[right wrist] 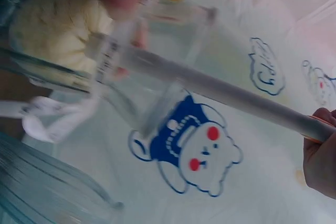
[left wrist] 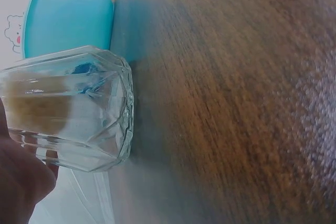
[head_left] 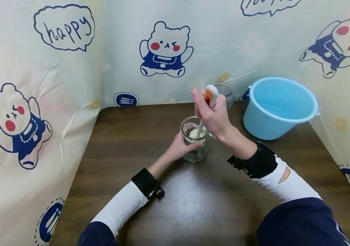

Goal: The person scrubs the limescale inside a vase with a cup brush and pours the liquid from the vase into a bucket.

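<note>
My left hand [head_left: 182,147] grips a clear glass jar [head_left: 195,155] that stands on the table, its fingers round the upper side. In the left wrist view, the faceted base of the jar [left wrist: 100,114] shows, with only part of the left hand [left wrist: 23,177]. My right hand [head_left: 213,111] holds a sponge cup brush by its white and orange handle [head_left: 211,93]. The brush's cream sponge head [right wrist: 58,30] sits inside the jar, its grey shaft [right wrist: 220,90] rising at a slant. A printed white ribbon [right wrist: 58,121] hangs by the jar's neck, blurred.
A light blue bucket [head_left: 267,126] stands at the back right of the wooden table [head_left: 125,143]. Behind my right hand is a second glass jar [head_left: 228,97], partly hidden. A cartoon-printed cloth [head_left: 116,61] hangs behind the table and at both sides.
</note>
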